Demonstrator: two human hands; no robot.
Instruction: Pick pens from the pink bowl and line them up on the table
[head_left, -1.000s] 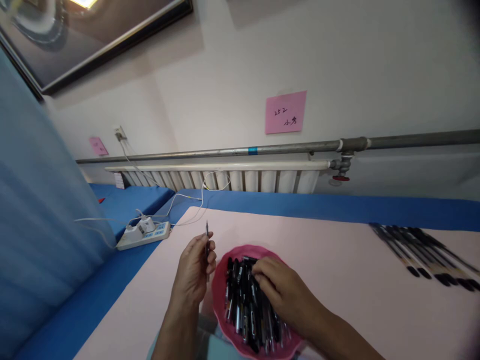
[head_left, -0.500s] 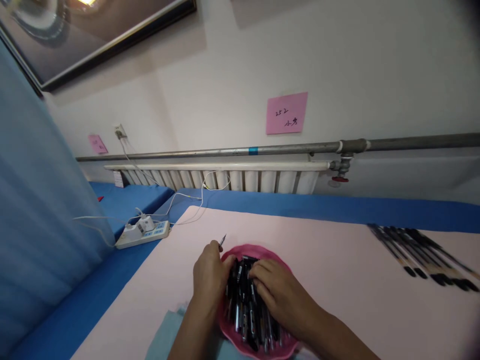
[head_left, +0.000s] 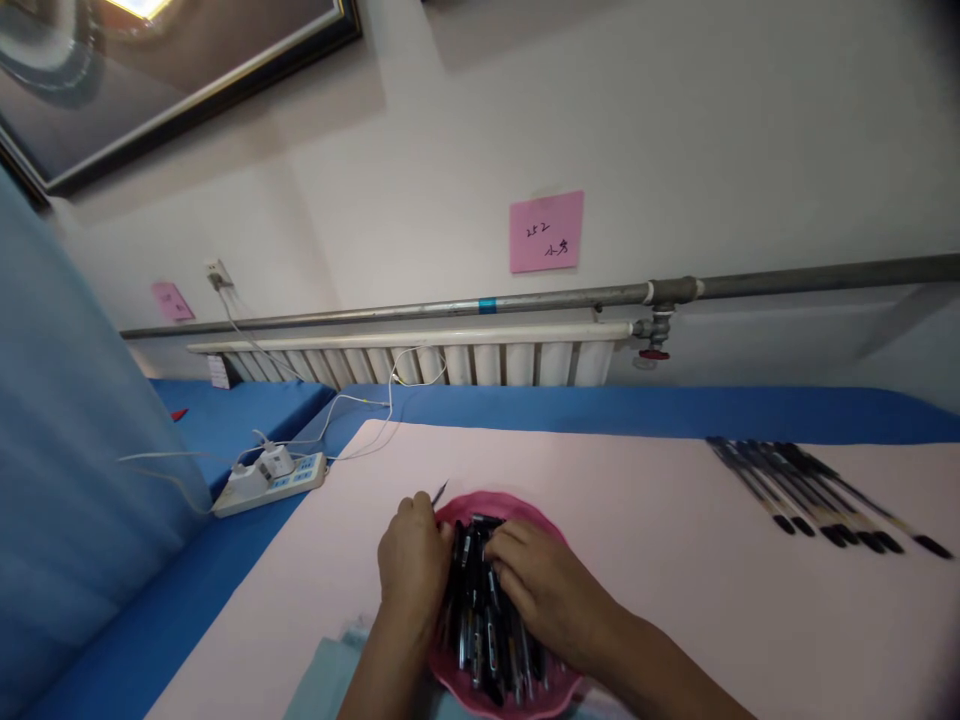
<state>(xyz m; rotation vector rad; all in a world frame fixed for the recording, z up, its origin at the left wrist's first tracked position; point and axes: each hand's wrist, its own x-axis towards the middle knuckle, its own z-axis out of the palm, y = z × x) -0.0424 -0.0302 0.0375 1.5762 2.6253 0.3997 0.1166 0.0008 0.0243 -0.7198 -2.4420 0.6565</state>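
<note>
A pink bowl with a wavy rim stands in front of me, filled with several black and clear pens. At its left edge, my left hand is closed round a pen, whose pointed tip sticks up past the fingers. The rest of that pen is hidden in the fist. My right hand reaches in over the bowl's right side. Its fingers are bent and closed on a pen at the top of the pile, with the fingertips partly hidden.
Several paintbrushes with dark tips lie side by side on pink paper at the right. A light blue cloth is under the bowl. To the left sits a power strip with cables. Behind run a radiator and a pipe.
My view has shifted a little to the right. The left thumb has drawn in closer to the fist. My right hand stays over the pens in the bowl.
</note>
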